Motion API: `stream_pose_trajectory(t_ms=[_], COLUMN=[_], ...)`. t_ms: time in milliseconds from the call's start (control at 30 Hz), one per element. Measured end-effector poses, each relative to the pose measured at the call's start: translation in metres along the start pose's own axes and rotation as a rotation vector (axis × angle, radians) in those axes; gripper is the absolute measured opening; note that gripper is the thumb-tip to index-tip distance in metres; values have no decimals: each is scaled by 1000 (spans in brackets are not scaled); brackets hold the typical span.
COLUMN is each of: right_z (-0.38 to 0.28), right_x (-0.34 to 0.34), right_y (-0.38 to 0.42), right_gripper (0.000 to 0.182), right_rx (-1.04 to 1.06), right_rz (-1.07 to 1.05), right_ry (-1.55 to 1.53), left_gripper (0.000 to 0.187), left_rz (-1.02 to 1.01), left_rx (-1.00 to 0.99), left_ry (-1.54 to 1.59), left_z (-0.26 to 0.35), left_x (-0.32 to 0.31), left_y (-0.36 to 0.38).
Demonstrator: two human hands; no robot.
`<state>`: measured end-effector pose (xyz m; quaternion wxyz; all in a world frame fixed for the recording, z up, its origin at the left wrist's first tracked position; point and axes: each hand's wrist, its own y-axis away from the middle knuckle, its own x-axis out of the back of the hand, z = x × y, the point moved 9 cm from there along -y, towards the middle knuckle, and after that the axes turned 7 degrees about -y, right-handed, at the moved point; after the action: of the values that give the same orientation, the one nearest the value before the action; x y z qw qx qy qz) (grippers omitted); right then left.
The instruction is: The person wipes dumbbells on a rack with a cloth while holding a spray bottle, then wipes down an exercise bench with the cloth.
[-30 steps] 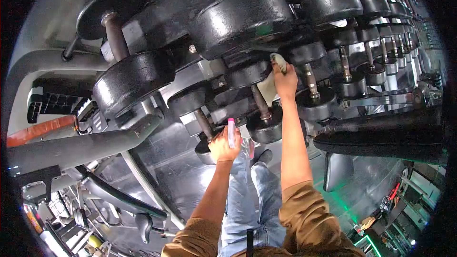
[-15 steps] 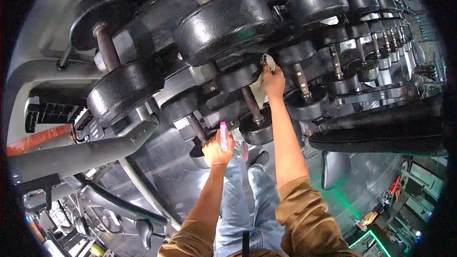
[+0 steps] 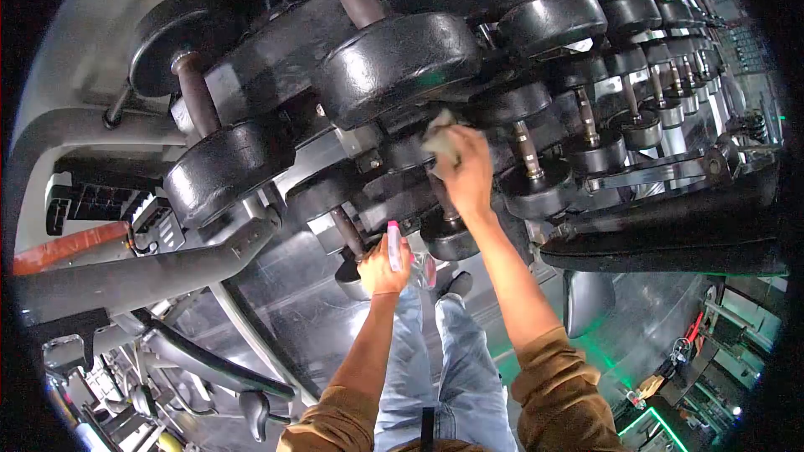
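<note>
Black dumbbells fill a two-tier rack. In my right hand (image 3: 466,169) a pale cloth (image 3: 441,144) is bunched, pressed at the far head of a lower-tier dumbbell (image 3: 449,234). That hand and the cloth cover much of this dumbbell's handle and far head. My left hand (image 3: 384,266) is wrapped round a spray bottle (image 3: 394,244) with a pink tip; its clear body shows partly beside the fingers. Just behind the left hand is the handle of the neighbouring lower dumbbell (image 3: 346,230).
Larger dumbbells (image 3: 398,67) line the upper tier above my hands. A grey machine frame (image 3: 151,272) stands at the left. Black padded benches (image 3: 662,230) lie at the right. My legs (image 3: 410,351) stand on the dark floor below.
My right hand has moved left with the cloth, from the dumbbell's right side across onto its far head. My left hand stays nearly in place with the spray bottle.
</note>
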<state>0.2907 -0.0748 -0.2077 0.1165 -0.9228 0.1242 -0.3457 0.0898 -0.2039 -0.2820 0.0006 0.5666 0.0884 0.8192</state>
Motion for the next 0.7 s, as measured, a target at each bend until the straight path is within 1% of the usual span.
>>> stream_pose_trajectory(t_ms=[33,67,100,133,167,233,267,333,367,433,467,533,567,633,667,700], right_z=[-17,-30,-43,-47,-53,-68,-71,-71,-70,-62,-48,-52,-35,-25,-28,-37], right_x=[-9,-31,-47,-69,-86,-113,-120,-136,-133,-115,-99,-42,-28,-5,-10,-16], right_y=[4,12,19,26,30,32,30,27,23,19,17,-6,-11,-9,-3,6], right_gripper=[31,36,34,29,24,20,20,17,17,20,23,26,39,40,39,39], right_rx=[94,150,211,219,233,359,358,357,352,265,248,219,99,37,58,78], right_rz=[-109,-298,-347,-443,-479,-501,-502,-624,-623,-682,-532,-372,-388,-190,-214,-239], right_ry=[49,180,253,338,419,581,576,695,694,501,482,379,444,282,281,279], left_gripper=[33,33,33,33,33,34,34,35,35,30,30,36,36,45,52,51], left_rz=[10,10,9,7,8,-43,-44,10,7,3,-2,34,29,11,1,24], left_rx=[7,6,11,14,11,17,19,-27,-30,-57,-64,-46,-44,11,37,-12], left_ry=[3,1,-4,-10,-13,6,1,82,80,110,107,342,340,548,571,604], left_z=[0,0,-1,-2,-2,-2,-2,2,3,5,4,-3,-2,1,4,1], left_x=[1,0,0,0,1,-1,0,7,8,11,9,10,12,24,31,31], left_y=[0,1,1,1,1,1,1,1,1,1,0,-1,-2,-12,-19,-31])
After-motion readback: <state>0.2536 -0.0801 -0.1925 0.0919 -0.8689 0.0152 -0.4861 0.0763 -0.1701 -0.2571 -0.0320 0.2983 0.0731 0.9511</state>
